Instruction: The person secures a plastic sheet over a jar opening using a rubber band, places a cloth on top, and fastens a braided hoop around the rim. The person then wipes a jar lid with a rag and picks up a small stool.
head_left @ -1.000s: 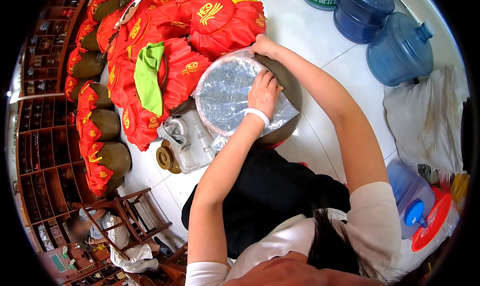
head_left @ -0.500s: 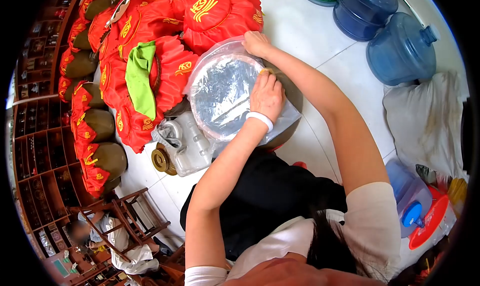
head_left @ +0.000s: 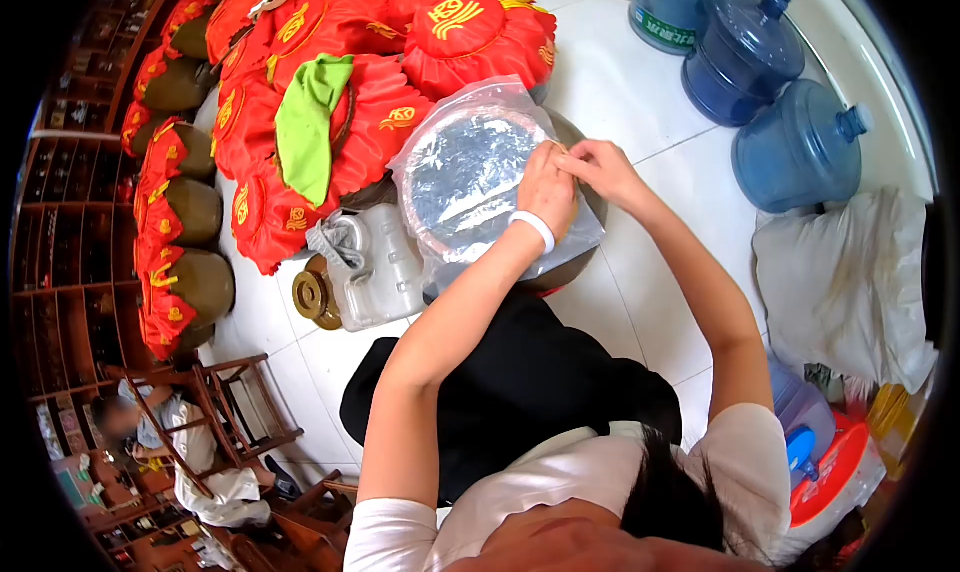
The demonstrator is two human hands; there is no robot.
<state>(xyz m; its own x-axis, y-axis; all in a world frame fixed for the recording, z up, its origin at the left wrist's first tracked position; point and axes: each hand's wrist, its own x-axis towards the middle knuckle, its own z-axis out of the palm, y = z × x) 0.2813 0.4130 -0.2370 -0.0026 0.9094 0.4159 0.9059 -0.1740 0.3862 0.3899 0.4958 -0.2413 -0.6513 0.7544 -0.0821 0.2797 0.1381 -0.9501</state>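
Note:
A clear plastic sheet lies over the round top of a large brown jar, its edges spreading past the rim. My left hand, with a white band at the wrist, rests on the sheet's right part, fingers drawn together; something small and yellowish shows at its fingertips, too small to name. Touching those fingertips, my right hand is closed in a pinch, and what it holds is hidden. Left of the jar are a clear plastic container and a brown lid.
Red cloth-covered jars crowd the upper left, one with a green cloth on it. Blue water bottles and a white sack stand at right. A seated person is at the lower left, near a wooden chair.
My right hand has left the sheet's upper edge and come down to my left hand's fingertips. My left hand stays on the sheet. The view has shifted slightly.

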